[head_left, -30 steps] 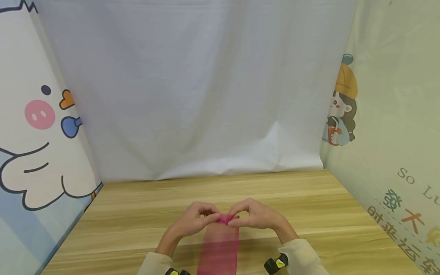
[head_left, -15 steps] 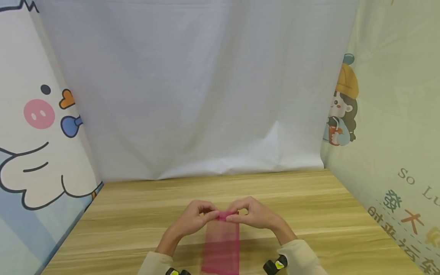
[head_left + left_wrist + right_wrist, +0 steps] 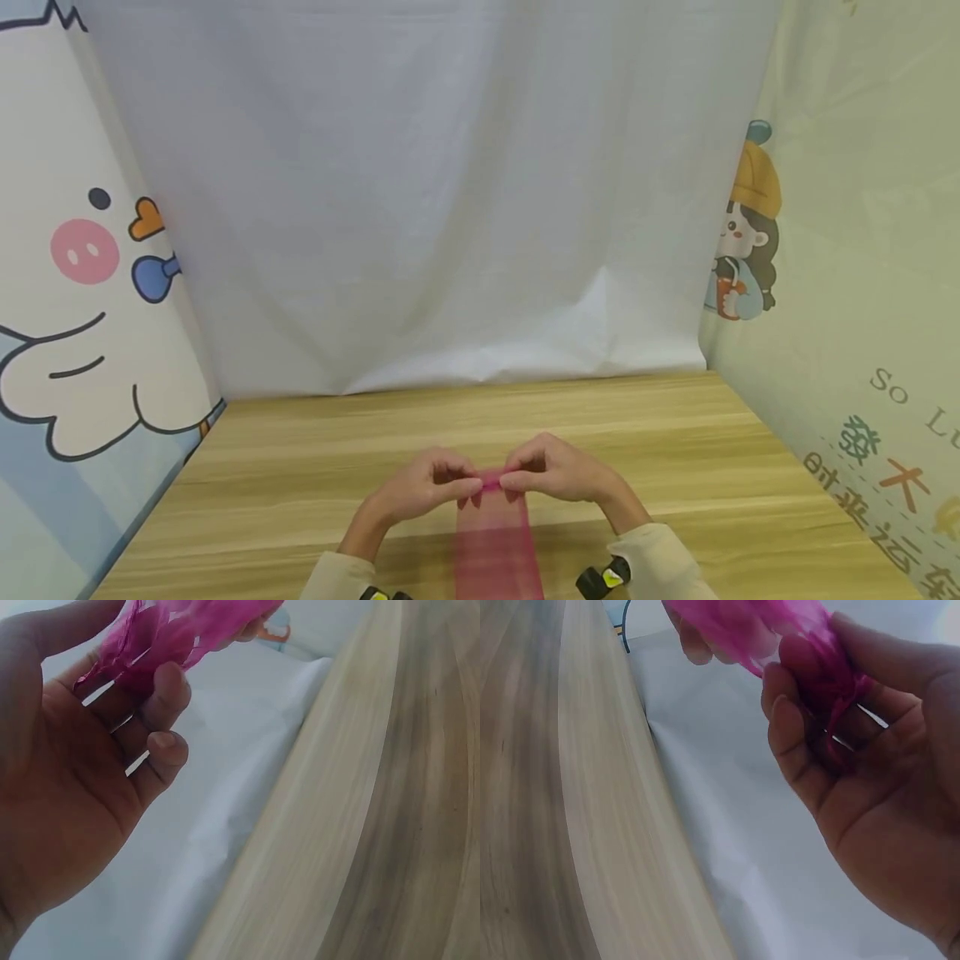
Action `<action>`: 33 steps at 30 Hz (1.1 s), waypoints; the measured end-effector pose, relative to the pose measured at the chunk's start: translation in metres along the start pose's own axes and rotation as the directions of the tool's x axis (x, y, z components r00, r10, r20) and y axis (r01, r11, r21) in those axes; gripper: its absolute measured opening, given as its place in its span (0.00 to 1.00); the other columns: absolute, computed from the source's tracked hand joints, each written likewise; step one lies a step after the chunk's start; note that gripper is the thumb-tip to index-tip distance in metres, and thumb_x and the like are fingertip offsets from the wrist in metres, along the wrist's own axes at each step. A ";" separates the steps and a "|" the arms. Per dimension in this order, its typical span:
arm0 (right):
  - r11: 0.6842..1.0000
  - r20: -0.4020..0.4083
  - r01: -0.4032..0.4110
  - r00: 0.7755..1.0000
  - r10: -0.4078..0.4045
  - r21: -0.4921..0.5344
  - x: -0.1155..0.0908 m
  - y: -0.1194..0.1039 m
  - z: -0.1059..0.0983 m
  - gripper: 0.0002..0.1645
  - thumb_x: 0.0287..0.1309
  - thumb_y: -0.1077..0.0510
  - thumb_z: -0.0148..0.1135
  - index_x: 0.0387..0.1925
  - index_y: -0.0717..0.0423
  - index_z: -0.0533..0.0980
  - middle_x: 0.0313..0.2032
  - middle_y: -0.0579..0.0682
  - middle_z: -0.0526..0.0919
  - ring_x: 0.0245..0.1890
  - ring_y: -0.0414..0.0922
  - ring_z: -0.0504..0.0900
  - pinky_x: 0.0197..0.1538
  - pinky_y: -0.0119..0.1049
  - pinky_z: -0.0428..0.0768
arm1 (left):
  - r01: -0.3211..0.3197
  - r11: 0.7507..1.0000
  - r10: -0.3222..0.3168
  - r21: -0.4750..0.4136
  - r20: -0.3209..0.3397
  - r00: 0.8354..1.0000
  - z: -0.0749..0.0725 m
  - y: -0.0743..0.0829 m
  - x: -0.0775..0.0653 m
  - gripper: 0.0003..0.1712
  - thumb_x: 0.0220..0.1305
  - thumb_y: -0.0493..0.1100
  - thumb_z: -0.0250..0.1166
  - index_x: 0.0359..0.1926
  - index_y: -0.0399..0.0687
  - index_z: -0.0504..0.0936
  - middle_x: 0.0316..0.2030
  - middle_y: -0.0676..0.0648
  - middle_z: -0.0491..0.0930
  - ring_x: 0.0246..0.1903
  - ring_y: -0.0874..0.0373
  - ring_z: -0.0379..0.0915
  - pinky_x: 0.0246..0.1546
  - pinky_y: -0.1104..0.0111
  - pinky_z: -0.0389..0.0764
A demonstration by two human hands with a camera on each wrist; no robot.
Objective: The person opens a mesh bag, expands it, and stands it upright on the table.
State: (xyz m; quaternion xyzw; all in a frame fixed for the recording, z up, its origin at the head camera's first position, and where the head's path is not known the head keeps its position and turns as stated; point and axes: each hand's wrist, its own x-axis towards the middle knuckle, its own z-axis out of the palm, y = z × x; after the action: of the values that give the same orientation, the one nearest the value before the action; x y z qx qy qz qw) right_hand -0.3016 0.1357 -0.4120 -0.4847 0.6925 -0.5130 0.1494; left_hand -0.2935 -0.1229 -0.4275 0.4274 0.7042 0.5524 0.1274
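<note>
My L hand (image 3: 82, 765) pinches bunched, sheer pink fabric (image 3: 161, 637); wood tabletop (image 3: 420, 795) R of view, wht sheet (image 3: 232, 742) behind.

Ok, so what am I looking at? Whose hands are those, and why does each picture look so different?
There's no robot here, just a person using two bare hands. The wide picture comes from a camera on their head, looking forward and down. The two close-ups come from cameras on the wrists, each watching one hand. The left hand and right hand pinch the far end of a see-through pink cloth. The rest stretches back over the wooden table; I can't tell if it touches. Behind hangs a pale sheet.
</note>
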 end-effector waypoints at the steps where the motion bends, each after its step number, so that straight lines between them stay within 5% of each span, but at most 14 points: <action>1: 1.000 0.009 0.008 1.000 -0.008 0.001 0.000 0.000 0.000 0.14 0.71 0.67 0.55 0.29 0.62 0.81 0.26 0.57 0.82 0.26 0.36 0.77 0.32 0.37 0.80 | -0.007 1.000 0.007 -0.008 0.016 1.000 0.001 -0.001 0.000 0.15 0.74 0.40 0.57 0.31 0.39 0.84 0.24 0.38 0.79 0.23 0.48 0.72 0.25 0.63 0.75; 9: 0.998 0.085 0.032 0.996 -0.028 -0.055 0.003 -0.002 0.003 0.13 0.67 0.62 0.62 0.24 0.58 0.79 0.26 0.45 0.79 0.28 0.34 0.76 0.32 0.33 0.80 | -0.020 0.999 0.020 0.025 0.003 1.000 0.003 0.000 0.000 0.18 0.74 0.40 0.59 0.24 0.39 0.82 0.20 0.44 0.80 0.19 0.58 0.70 0.23 0.67 0.75; 16: 0.999 0.102 0.044 0.994 -0.041 -0.027 0.002 -0.002 0.003 0.14 0.69 0.63 0.60 0.25 0.58 0.81 0.26 0.51 0.81 0.28 0.34 0.76 0.32 0.33 0.79 | -0.072 0.997 0.073 -0.011 0.018 0.997 0.004 0.001 0.000 0.18 0.73 0.37 0.59 0.23 0.38 0.80 0.18 0.40 0.77 0.17 0.69 0.62 0.19 0.73 0.66; 21: 0.999 0.103 0.042 0.994 -0.042 0.000 -0.002 -0.004 0.001 0.14 0.68 0.65 0.59 0.25 0.57 0.81 0.25 0.55 0.81 0.28 0.36 0.76 0.31 0.34 0.80 | -0.046 0.998 0.045 0.032 0.024 0.999 0.004 0.005 0.001 0.19 0.72 0.39 0.60 0.21 0.41 0.79 0.17 0.41 0.75 0.15 0.71 0.55 0.16 0.75 0.58; 29: 0.998 0.130 0.054 0.990 -0.049 -0.039 -0.005 -0.002 -0.002 0.10 0.63 0.67 0.61 0.26 0.60 0.81 0.26 0.54 0.78 0.31 0.33 0.75 0.38 0.34 0.81 | -0.072 0.993 0.064 0.096 0.084 0.994 0.003 0.014 0.003 0.18 0.70 0.40 0.62 0.20 0.45 0.76 0.18 0.57 0.73 0.20 0.71 0.62 0.23 0.76 0.66; 33: 0.997 0.137 0.040 0.990 -0.031 -0.064 -0.003 -0.003 -0.001 0.10 0.63 0.63 0.61 0.25 0.59 0.81 0.26 0.49 0.79 0.31 0.33 0.75 0.40 0.34 0.81 | -0.074 0.991 0.062 0.109 0.112 0.992 0.001 0.017 0.002 0.18 0.69 0.40 0.63 0.19 0.45 0.74 0.19 0.56 0.73 0.21 0.71 0.65 0.25 0.76 0.67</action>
State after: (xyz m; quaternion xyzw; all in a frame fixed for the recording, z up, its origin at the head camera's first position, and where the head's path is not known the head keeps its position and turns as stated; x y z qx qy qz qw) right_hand -0.2996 0.1391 -0.4101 -0.5354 0.6886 -0.4583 0.1707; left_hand -0.2859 -0.1206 -0.4123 0.4869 0.7114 0.4918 0.1221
